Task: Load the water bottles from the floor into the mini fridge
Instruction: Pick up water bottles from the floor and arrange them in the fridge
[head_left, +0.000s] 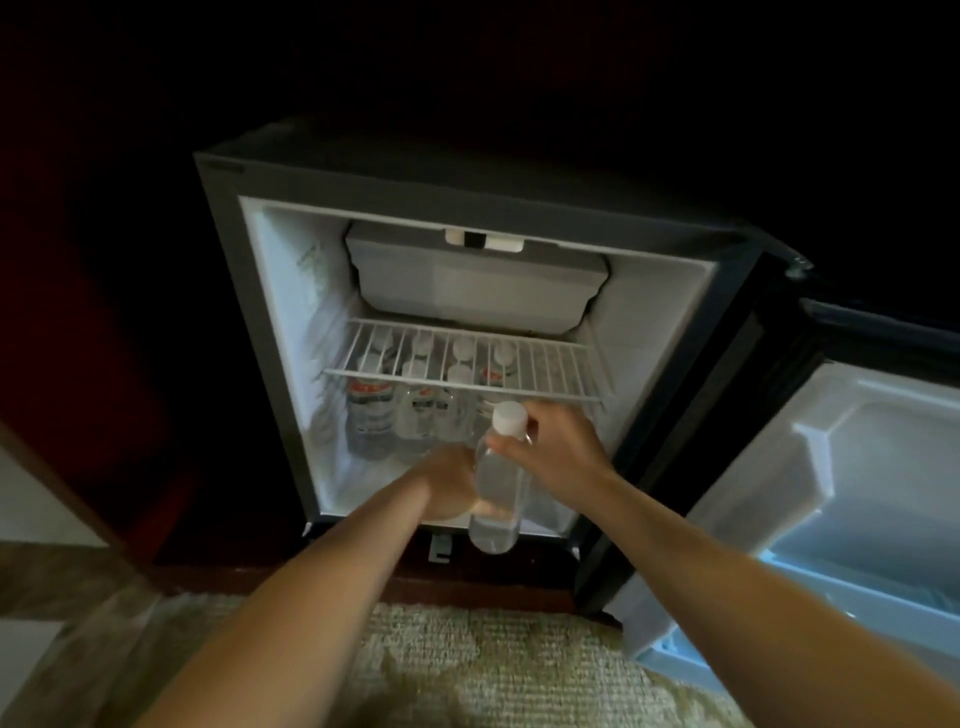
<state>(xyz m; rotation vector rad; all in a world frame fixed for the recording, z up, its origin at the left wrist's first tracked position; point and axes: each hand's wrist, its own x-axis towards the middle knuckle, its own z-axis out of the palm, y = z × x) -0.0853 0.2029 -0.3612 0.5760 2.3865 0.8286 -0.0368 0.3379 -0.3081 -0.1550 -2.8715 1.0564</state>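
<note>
Rug (493, 665) nearest. My left grip (447, 483) clasps the body of a bottle (496, 499); my right grip (561, 441) pinches its neck under the cap (509, 418). The bottle is upright at the fridge (228, 312) opening, below the wire shelf (561, 374). Stored bottles (369, 410) stand behind.

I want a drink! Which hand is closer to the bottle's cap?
Right. The right hand grips just under the cap; the left hand holds the bottle lower down.
</note>
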